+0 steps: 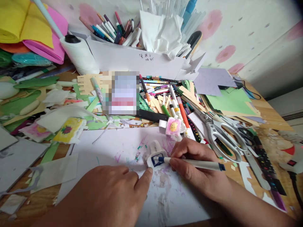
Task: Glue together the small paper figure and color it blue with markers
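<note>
While the right hand [205,179] grasps a white marker [196,163] between thumb and fingers, the blue tip meets a small white piece [154,157] bearing a dark blue square outline. The piece lies on a stained white sheet [90,154], nearer than a pink-and-yellow square [173,127]. The left hand [113,183] extends its index finger to the piece's near edge, apparently touching; whether its other fingers grip anything cannot be told.

- Paper piece [155,151] lies on the sheet [94,151], left of the right hand [197,168].
- Scissors [209,128] lie right of the sheet.
- Pen box [127,58] stands behind the sheet.
- Spool [80,56] stands left of the box.
</note>
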{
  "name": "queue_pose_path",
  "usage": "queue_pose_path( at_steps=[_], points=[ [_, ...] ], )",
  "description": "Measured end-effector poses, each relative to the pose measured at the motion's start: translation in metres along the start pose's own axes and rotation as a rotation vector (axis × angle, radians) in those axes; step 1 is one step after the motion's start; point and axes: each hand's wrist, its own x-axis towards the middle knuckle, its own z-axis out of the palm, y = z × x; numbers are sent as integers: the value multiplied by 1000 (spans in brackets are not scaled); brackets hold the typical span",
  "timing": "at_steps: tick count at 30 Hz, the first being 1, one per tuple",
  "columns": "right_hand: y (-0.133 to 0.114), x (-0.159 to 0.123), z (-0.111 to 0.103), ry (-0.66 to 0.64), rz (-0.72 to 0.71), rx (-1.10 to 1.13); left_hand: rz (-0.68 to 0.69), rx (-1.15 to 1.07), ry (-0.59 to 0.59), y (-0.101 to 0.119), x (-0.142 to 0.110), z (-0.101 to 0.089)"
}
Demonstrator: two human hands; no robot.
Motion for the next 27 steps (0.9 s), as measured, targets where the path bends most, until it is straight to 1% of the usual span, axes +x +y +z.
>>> queue_pose_path(
  at_steps=[4,7,10,13,16,20,23,27],
  points=[
    [-1,1,1,-7,-10,-5,52,20,-21,-1,1,2],
    [0,1,1,1,2,-3,15,48,-7,1,-1,0],
    [0,-1,1,-11,2,-1,-31,6,11,1,-2,1],
    [0,-1,0,5,2,3,4,-54,16,-2,-2,5],
    [0,0,-1,-6,-12,-8,13,-35,14,-4,1,7],
    [0,0,0,9,-10,-19,58,55,-32,-2,2,1],
    [0,0,0,-4,-9,-16,40,112,-40,1,2,-4],
    [1,-1,-1,5,-7,-7,36,128,-60,5,2,-8]
  ],
)
